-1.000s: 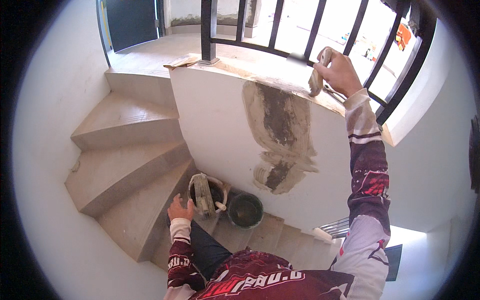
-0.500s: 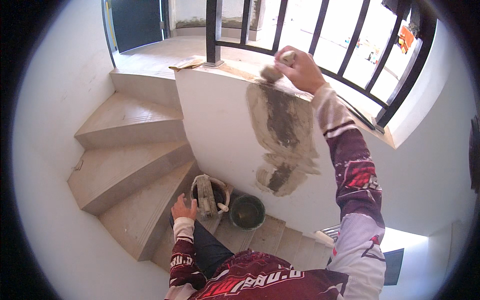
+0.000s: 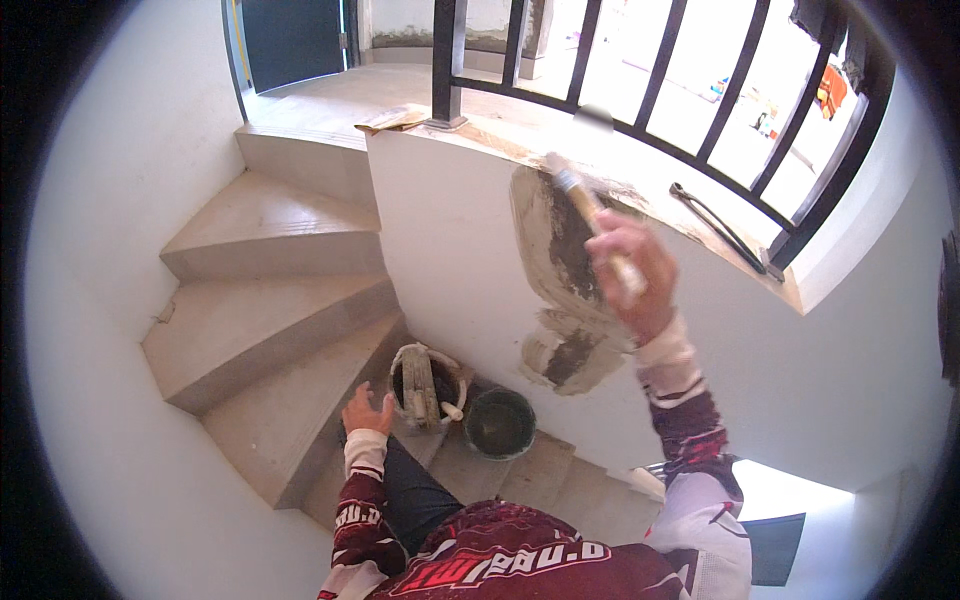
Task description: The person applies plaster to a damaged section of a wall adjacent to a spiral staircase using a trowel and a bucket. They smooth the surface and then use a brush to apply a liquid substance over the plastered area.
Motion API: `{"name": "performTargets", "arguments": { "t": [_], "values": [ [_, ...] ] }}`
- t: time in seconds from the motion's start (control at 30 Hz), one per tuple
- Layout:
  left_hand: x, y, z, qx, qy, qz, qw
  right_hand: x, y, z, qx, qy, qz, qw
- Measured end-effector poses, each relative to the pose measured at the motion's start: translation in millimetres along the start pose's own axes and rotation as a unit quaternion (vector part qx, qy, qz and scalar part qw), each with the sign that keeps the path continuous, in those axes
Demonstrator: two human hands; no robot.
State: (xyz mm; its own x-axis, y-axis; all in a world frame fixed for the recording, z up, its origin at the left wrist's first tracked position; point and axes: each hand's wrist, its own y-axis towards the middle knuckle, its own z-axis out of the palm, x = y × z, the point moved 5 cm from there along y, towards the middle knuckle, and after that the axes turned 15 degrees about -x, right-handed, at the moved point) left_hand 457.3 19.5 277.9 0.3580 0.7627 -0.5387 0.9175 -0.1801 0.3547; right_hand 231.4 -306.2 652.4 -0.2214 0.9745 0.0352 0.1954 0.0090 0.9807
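A paintbrush (image 3: 580, 195) with a pale handle and metal band is in my right hand (image 3: 640, 275), fingers closed round the handle. Its light bristles reach up to the ledge's front edge, over the top of a patch of wet grey plaster (image 3: 572, 352) on the white wall. Motion blurs the brush and hand. At lower left, my left hand (image 3: 367, 410) hangs open over my knee, fingers apart and holding nothing. Beside it stands a mortar-smeared bucket (image 3: 459, 385) with a wooden float (image 3: 418, 385) across its top. A dark green bucket (image 3: 500, 425) of liquid stands right of that.
Winding steps (image 3: 270, 310) rise on the left, and lower steps (image 3: 545, 475) descend below the wall. Black railings (image 3: 655, 65) stand along the ledge. Long-handled pincers (image 3: 720, 228) lie on it at the right, and a folded brown piece (image 3: 395, 120) at its left end.
My right hand has come down from the ledge top toward me, the brush now angled up and left. The pincers, mostly hidden by my arm before, are now exposed. My left hand has stayed put.
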Motion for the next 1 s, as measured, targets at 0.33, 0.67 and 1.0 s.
{"name": "performTargets", "arguments": {
  "t": [0.33, 0.67, 1.0],
  "values": [
    [-9.6, -0.5, -0.3, 0.041, 0.027, -0.005, 0.999, -27.7, -67.4, 90.7, -0.165, 0.075, 0.113, 0.977],
    [-8.8, -3.4, -5.6, 0.032, 0.037, -0.010, 0.999, -16.0, -123.5, -0.9, -0.295, -0.143, 0.140, 0.934],
    [-16.6, 0.4, 4.8, 0.044, 0.019, -0.003, 0.999, -4.7, -92.9, 64.7, -0.202, 0.041, 0.135, 0.969]
  ]
}}
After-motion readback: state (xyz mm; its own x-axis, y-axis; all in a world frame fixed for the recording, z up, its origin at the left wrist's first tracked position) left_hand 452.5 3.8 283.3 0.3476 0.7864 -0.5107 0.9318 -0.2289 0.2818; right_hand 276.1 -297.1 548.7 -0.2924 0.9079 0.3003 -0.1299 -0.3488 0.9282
